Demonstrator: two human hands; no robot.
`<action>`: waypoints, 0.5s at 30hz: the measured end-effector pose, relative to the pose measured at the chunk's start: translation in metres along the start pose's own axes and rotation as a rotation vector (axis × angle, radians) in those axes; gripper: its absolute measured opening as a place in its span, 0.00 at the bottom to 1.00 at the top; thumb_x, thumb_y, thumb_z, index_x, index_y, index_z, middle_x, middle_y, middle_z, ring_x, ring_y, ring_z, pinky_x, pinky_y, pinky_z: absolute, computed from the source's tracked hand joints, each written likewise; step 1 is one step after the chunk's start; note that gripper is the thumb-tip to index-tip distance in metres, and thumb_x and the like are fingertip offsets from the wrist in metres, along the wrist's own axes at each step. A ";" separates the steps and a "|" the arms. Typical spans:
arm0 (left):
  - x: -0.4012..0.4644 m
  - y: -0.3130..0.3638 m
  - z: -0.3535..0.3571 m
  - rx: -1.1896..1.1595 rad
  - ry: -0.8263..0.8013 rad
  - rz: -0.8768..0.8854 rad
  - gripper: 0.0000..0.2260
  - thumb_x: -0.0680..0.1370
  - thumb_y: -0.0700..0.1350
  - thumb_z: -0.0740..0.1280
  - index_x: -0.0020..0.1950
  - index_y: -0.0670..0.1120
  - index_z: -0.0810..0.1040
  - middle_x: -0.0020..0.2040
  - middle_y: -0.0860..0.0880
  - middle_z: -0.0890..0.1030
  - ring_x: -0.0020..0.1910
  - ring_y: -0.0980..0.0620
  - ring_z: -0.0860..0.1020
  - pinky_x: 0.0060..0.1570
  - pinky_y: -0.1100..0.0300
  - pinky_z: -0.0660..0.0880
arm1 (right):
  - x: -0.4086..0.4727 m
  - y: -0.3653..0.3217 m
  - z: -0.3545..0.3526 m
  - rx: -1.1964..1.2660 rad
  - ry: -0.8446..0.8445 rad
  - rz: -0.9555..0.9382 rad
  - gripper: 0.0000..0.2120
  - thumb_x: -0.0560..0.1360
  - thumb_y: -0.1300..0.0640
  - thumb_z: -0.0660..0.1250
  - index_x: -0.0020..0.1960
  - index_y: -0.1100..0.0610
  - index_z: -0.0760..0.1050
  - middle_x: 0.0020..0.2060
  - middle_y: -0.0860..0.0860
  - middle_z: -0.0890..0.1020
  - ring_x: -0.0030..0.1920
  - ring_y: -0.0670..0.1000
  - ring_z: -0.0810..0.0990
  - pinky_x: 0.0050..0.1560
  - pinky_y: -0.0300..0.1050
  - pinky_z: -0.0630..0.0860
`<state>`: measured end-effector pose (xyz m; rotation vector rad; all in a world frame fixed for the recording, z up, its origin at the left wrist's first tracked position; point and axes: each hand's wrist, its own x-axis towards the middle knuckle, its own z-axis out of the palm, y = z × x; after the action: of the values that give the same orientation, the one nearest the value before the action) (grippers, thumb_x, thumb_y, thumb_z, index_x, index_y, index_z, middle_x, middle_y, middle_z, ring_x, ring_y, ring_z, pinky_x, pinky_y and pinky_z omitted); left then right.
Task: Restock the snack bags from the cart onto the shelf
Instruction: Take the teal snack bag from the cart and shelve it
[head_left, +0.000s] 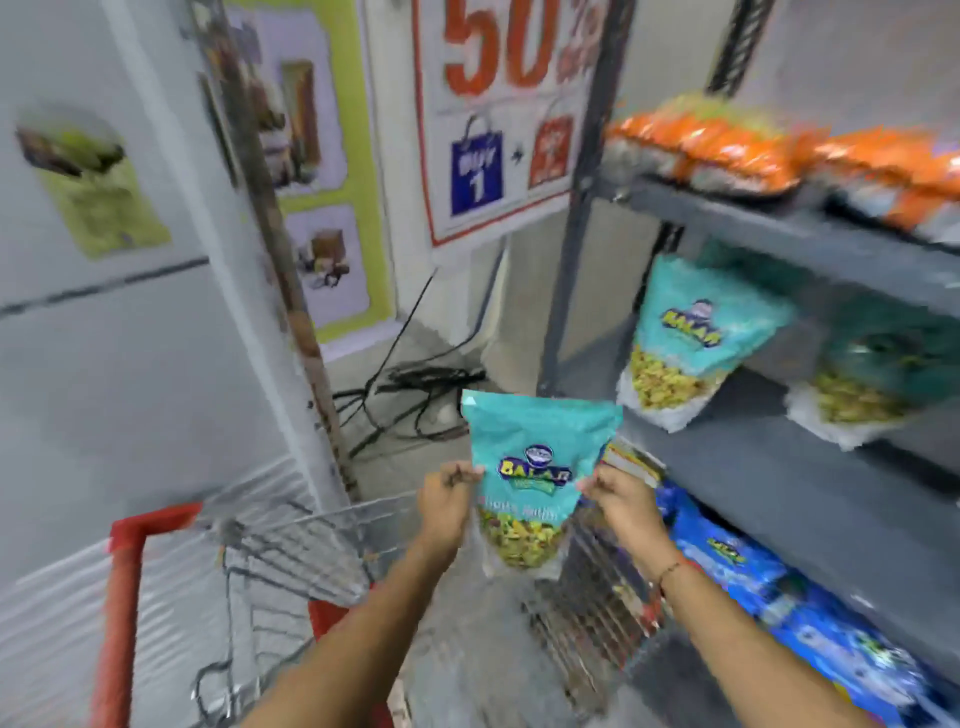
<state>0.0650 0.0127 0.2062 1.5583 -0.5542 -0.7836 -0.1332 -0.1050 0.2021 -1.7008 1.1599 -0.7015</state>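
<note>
Pinching the upright teal snack bag by its side edges, left hand and right hand hold it above the cart, shelf lying rightward, nearer the right hand.

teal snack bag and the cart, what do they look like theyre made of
The teal snack bag, held by the left hand and right hand, looks like thin glossy plastic film: it creases, and a clear lower window shows the yellow-green snack. The cart looks like bare metal wire, going by its thin silvery grid, with a red handle bar, probably plastic or coated; blur leaves that open.
</note>
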 end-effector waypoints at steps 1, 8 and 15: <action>-0.005 0.024 0.007 0.000 -0.035 0.052 0.05 0.73 0.43 0.69 0.37 0.43 0.80 0.34 0.48 0.80 0.34 0.56 0.76 0.36 0.60 0.72 | -0.006 -0.021 -0.017 0.022 0.021 -0.027 0.17 0.67 0.49 0.67 0.34 0.64 0.70 0.31 0.58 0.74 0.38 0.48 0.70 0.42 0.49 0.68; -0.030 0.175 0.061 0.029 -0.232 0.242 0.08 0.67 0.50 0.69 0.37 0.47 0.82 0.43 0.42 0.86 0.45 0.41 0.84 0.47 0.46 0.80 | -0.061 -0.160 -0.130 0.164 0.245 -0.157 0.15 0.71 0.62 0.68 0.29 0.58 0.67 0.30 0.56 0.70 0.33 0.50 0.69 0.34 0.43 0.65; -0.080 0.293 0.110 -0.088 -0.412 0.282 0.06 0.73 0.38 0.68 0.37 0.44 0.78 0.34 0.43 0.81 0.23 0.55 0.75 0.19 0.70 0.67 | -0.103 -0.237 -0.213 0.362 0.403 -0.264 0.11 0.70 0.66 0.66 0.30 0.58 0.73 0.26 0.48 0.82 0.26 0.45 0.78 0.27 0.32 0.72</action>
<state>-0.0436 -0.0420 0.5054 1.2062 -1.0040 -0.9010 -0.2592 -0.0609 0.5093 -1.4501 1.0006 -1.3808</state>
